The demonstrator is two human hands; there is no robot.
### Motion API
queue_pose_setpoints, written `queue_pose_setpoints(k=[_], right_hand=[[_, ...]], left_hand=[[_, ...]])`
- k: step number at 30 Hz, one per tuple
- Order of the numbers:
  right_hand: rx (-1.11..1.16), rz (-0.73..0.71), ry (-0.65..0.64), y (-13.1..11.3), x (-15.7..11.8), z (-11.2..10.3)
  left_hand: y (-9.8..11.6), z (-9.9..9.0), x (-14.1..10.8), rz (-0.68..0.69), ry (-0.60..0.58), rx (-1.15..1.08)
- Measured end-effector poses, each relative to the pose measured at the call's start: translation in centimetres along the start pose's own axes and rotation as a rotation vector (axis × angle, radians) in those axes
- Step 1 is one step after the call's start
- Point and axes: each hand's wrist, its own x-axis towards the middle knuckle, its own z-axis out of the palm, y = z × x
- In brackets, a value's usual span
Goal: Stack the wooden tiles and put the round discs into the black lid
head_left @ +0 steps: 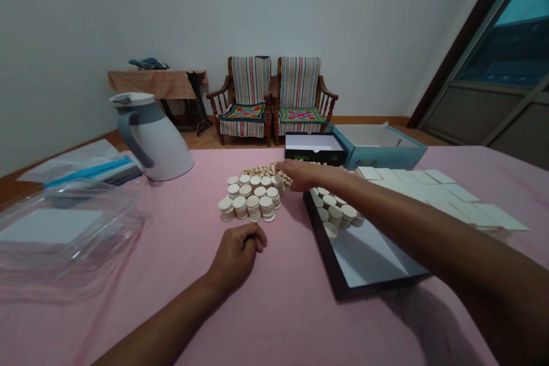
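My left hand (237, 253) rests on the pink cloth in a loose fist, in front of several stacks of round pale wooden discs (253, 203). Nothing shows between its curled fingers. My right arm reaches across a shallow dark-edged box lid (369, 257). Beyond it, my right hand (297, 174) is closed with the fingers bent down, beside the back right disc stack and a heap of small wooden pieces (259, 171). The fingertips and anything in them are hard to make out. More disc stacks (334, 214) stand in the lid's far left corner, partly behind my forearm.
Square white sheets (441, 194) lie in stacks on the right. A black box (315, 154) and a blue box (386, 157) stand at the back. On the left are a white jug (160, 143), a clear plastic container (72, 229) and a blue-edged packet (92, 171).
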Motion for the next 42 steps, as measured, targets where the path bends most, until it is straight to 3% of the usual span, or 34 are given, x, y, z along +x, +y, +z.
queue_pose_setpoints(k=[7,19,31,36,42], right_hand=[[-0.024,-0.02,-0.048,-0.3,2.9,2.0],[-0.048,-0.015,-0.168,-1.5,3.4,2.1],[-0.037,0.036,-0.139,-1.5,3.0,1.9],[-0.035,0.101,-0.04,-0.4,-0.5,-0.9],[0.026,0.08,0.166,0.7,-9.4,-4.5]], left_hand=[[0.2,-0.1,0.0,-0.017,0.004,-0.021],[0.2,0.0,0.0,-0.005,0.0,-0.017],[0.2,-0.1,-0.1,-0.019,-0.002,-0.032],[0.2,-0.1,-0.1,-0.021,-0.008,-0.033],[0.2,0.0,0.1,-0.009,-0.008,-0.004]])
